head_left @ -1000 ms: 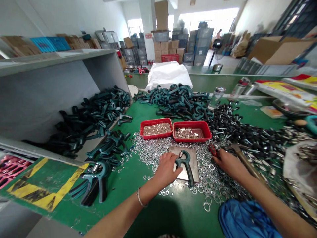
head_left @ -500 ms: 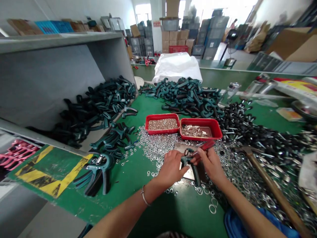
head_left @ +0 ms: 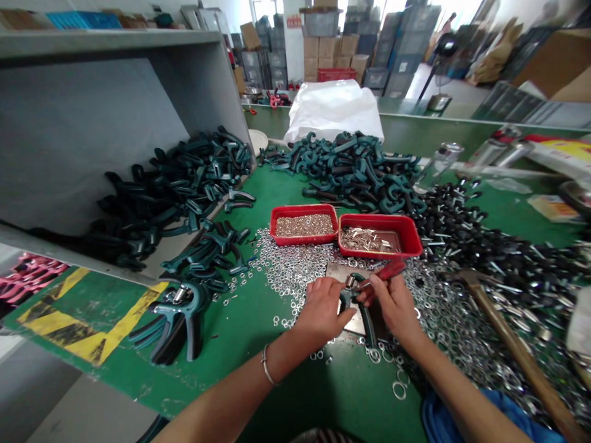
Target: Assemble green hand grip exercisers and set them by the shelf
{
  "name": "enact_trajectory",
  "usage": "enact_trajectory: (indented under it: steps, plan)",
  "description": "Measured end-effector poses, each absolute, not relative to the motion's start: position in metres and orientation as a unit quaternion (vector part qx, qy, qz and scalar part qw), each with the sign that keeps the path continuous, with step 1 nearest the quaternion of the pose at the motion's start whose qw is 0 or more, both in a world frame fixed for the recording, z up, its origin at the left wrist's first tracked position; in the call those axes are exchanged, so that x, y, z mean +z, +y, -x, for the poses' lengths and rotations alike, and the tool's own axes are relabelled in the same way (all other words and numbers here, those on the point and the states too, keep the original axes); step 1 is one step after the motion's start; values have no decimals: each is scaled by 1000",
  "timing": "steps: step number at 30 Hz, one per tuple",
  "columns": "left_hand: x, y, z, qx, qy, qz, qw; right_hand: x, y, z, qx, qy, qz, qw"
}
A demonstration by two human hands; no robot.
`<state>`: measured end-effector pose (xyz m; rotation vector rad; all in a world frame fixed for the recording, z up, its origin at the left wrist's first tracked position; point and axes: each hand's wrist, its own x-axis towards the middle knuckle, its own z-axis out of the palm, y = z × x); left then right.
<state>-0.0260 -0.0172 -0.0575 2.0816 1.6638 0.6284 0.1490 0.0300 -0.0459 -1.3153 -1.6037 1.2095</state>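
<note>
The left hand point(head_left: 323, 311) lies palm down at the left edge of the metal plate point(head_left: 336, 271). Its grip is closed on the teal handle piece point(head_left: 366, 320) and presses it flat on the plate, probably so that it cannot slide. The right hand point(head_left: 392, 304) reaches in from the right of the plate with a bent wrist. Its grip is closed on a red-handled tool point(head_left: 392, 269), whose tip meets the top of the piece. 2 red trays point(head_left: 378, 253) stand just behind the plate, and loose washers point(head_left: 281, 261) lie around it.

Right hand point(head_left: 392, 304) in, tool on the piece
Hand moved from 3 o'clock of the steel plate point(head_left: 335, 271) onto the teal grip point(head_left: 366, 319), now gripping red-handled pliers point(head_left: 391, 269) angled toward 2 o'clock.
</note>
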Motion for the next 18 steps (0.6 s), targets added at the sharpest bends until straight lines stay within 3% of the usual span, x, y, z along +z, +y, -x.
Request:
enact_trajectory:
  steps: [9,18]
  plan:
    - [-56,-18,27,219,598,-744,201,-48,32,-148,471,-624,508,363]
    - [-53,-19,25,208,610,-737,204,-25,39,-143,289,-815,482,143]
